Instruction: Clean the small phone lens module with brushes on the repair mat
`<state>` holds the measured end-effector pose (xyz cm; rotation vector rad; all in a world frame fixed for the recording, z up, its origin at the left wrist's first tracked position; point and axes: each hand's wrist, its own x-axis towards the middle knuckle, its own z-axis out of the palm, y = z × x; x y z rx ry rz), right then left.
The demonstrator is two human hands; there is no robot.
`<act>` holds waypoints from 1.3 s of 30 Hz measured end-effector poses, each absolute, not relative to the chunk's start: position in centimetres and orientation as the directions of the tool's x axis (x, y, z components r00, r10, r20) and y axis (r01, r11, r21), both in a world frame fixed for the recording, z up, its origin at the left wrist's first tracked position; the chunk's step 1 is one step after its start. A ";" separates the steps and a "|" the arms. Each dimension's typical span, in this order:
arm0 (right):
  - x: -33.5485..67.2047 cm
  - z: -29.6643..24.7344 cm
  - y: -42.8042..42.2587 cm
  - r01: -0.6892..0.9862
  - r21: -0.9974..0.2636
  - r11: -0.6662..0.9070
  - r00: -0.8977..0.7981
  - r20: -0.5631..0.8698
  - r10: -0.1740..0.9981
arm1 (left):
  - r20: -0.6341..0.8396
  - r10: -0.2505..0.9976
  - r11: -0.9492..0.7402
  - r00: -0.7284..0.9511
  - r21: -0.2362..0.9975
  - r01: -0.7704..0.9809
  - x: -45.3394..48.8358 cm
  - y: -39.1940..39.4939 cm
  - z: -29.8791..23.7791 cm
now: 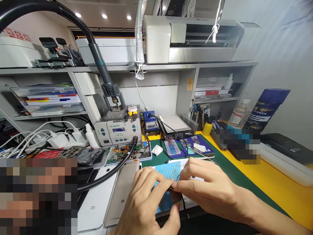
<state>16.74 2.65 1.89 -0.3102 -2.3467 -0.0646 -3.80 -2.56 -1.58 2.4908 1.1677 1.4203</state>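
Both hands meet low in the middle over a blue work pad (168,173) on the green mat (220,169). My left hand (146,202) curls its fingers and thumb round a small dark part (175,195) lying on the pad. From the right, my right hand (207,186) pinches the same dark part with fingertips pressed together. Most of the part is hidden under the fingers, so I cannot name it. A thin black cable (186,210) runs from it toward me.
Two phone back covers (107,199) lie at left beside a black hose (107,176). Behind stand a rework station (117,130), parts trays (127,153), a blue soldering unit (149,122), a hot plate (174,125), bottles (239,114) and shelves. A yellow table edge (269,182) runs right.
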 end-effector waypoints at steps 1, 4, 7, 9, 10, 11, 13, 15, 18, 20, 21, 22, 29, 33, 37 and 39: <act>16.8 1.9 2.7 0.244 -0.036 0.969 -0.691 0.695 0.199 | 0.721 0.626 -0.716 0.299 0.377 0.588 -3.8 -2.6 -1.6; 16.9 1.8 2.8 0.235 -0.001 0.972 -0.697 0.697 0.169 | 0.733 0.610 -0.720 0.301 0.354 0.597 -3.9 -2.6 -1.6; 16.9 1.5 2.8 0.203 0.013 0.979 -0.691 0.711 0.134 | 0.755 0.584 -0.724 0.299 0.317 0.612 -4.0 -2.5 -1.7; 16.8 1.4 2.9 0.195 0.014 0.981 -0.685 0.718 0.126 | 0.765 0.569 -0.725 0.303 0.292 0.624 -4.0 -2.4 -1.8; 16.8 1.3 2.9 0.199 0.015 0.980 -0.680 0.722 0.127 | 0.775 0.559 -0.724 0.294 0.284 0.629 -4.0 -2.3 -1.9; 16.7 1.3 2.9 0.204 0.016 0.979 -0.676 0.725 0.129 | 0.790 0.546 -0.726 0.281 0.278 0.630 -3.9 -2.2 -2.1; 16.7 1.2 2.8 0.210 0.021 0.977 -0.665 0.736 0.128 | 0.824 0.511 -0.731 0.244 0.267 0.629 -3.7 -2.1 -2.3; 16.6 1.3 2.8 0.215 0.024 0.976 -0.657 0.744 0.126 | 0.847 0.485 -0.731 0.216 0.258 0.632 -3.6 -2.0 -2.4; 16.5 1.4 2.6 0.219 0.019 0.976 -0.647 0.751 0.130 | 0.834 0.492 -0.728 0.252 0.235 0.644 -3.8 -2.1 -2.3; 16.4 1.4 2.4 0.228 0.009 0.974 -0.651 0.745 0.146 | 0.813 0.508 -0.723 0.284 0.223 0.653 -3.9 -2.1 -2.2; 16.4 1.4 2.3 0.238 0.001 0.971 -0.654 0.740 0.160 | 0.812 0.510 -0.720 0.283 0.222 0.658 -3.9 -2.1 -2.2; 16.3 1.4 2.3 0.252 -0.012 0.968 -0.657 0.732 0.180 | 0.820 0.506 -0.716 0.269 0.225 0.661 -3.9 -2.1 -2.3; 16.1 1.5 1.8 0.234 -0.286 0.929 -0.613 0.698 0.370 | 0.842 0.504 -0.711 0.193 0.277 0.647 -3.5 -2.0 -2.7; 16.1 1.8 1.4 0.246 -0.545 0.802 -0.598 0.566 0.568 | 0.854 0.483 -0.716 0.194 0.257 0.649 -3.5 -2.1 -2.5; 16.2 2.2 1.0 0.320 -0.768 0.556 -0.566 0.315 0.761 | 0.853 0.487 -0.716 0.186 0.268 0.645 -3.5 -2.0 -2.5; 16.2 2.5 1.0 0.311 -0.834 0.456 -0.569 0.221 0.792 | 0.849 0.492 -0.713 0.192 0.267 0.648 -3.4 -2.0 -2.5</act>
